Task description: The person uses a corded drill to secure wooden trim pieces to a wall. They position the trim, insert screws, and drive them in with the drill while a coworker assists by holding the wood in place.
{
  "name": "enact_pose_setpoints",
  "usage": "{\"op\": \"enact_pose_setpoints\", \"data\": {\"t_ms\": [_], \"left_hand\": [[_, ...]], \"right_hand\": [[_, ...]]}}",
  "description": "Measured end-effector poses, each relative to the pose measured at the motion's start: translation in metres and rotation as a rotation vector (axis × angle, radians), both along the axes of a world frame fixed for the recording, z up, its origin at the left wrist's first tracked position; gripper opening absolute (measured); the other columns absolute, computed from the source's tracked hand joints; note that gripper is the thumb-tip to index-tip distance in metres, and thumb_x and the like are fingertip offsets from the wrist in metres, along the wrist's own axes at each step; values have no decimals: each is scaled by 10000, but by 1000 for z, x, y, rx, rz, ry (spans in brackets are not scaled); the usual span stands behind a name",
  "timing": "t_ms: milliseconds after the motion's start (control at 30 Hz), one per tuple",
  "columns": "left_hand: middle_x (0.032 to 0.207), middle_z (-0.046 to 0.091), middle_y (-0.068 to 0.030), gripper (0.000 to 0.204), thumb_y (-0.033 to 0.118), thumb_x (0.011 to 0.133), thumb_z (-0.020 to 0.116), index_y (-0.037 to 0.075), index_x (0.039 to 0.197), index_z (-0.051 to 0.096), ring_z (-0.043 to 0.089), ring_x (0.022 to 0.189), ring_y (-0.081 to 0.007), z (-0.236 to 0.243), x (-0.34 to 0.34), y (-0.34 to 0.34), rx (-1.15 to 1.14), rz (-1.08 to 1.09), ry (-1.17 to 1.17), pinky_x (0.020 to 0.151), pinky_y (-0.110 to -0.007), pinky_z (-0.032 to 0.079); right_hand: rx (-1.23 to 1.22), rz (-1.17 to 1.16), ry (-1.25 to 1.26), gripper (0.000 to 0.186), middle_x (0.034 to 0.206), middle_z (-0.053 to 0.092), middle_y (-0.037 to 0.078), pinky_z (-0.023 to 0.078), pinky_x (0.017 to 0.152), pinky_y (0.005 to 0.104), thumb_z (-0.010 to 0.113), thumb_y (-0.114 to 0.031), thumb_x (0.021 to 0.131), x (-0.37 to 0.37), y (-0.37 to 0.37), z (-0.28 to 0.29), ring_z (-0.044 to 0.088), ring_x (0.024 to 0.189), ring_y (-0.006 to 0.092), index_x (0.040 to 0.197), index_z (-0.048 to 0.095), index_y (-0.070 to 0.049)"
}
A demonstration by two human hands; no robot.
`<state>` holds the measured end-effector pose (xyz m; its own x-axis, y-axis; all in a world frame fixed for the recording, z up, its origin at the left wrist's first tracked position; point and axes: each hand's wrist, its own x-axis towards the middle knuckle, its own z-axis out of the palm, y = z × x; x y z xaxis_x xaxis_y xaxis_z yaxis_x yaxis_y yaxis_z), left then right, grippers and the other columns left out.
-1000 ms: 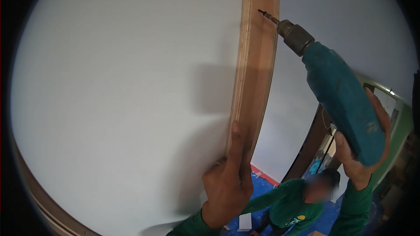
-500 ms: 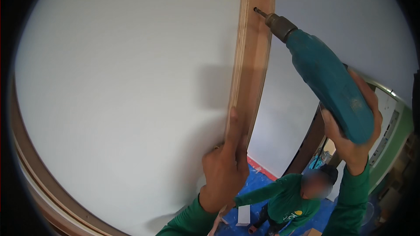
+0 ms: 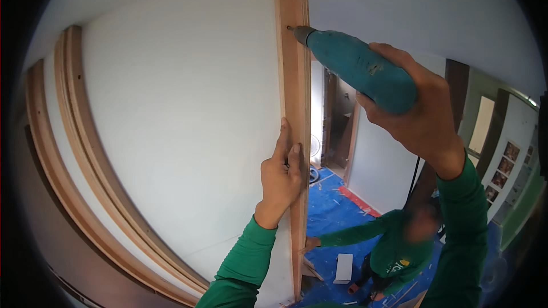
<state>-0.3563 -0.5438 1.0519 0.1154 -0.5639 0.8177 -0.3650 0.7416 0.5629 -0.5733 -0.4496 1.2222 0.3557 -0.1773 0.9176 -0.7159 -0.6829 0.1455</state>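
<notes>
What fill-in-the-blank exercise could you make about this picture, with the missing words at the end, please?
1. Of the person's own hands, the ____ one holds the power drill.
2. The left hand touches an upright strip made of ____.
3. The co-worker wears a long-sleeved top coloured ____.
4. The sheeting on the floor is coloured ____.

Missing words: right; wood; green; blue.
</notes>
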Motion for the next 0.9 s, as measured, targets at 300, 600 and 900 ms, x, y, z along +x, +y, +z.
{"op": "enact_pose_setpoints", "data": {"t_ms": [300, 600, 900], "left_hand": [[629, 505, -5, 581, 153, 1077, 535, 66, 1637, 403, 488, 621, -48, 5, 20, -4, 24, -109, -17, 634, -240, 460], [767, 589, 5, 590, 149, 1083, 549, 56, 1643, 385, 492, 715, -63, 11, 22, -4, 119, -151, -26, 747, -231, 473], [815, 623, -2, 556, 115, 1080, 551, 100, 1626, 444, 438, 690, -64, 6, 16, -2, 58, -56, 73, 705, -244, 485]], "right_hand": [[-62, 19, -24, 697, 1175, 745, 205, 608, 884, 383, 902, -130, 781, 3, -16, -16, 781, 980, 320, 1413, 618, -53], [-241, -21, 39, 741, 1205, 739, 191, 632, 841, 381, 924, -113, 764, 9, -37, -29, 784, 972, 315, 1433, 606, -79], [-204, 227, -285, 687, 1193, 748, 178, 628, 794, 361, 905, -100, 758, 7, -19, -92, 784, 939, 290, 1383, 631, -27]]}}
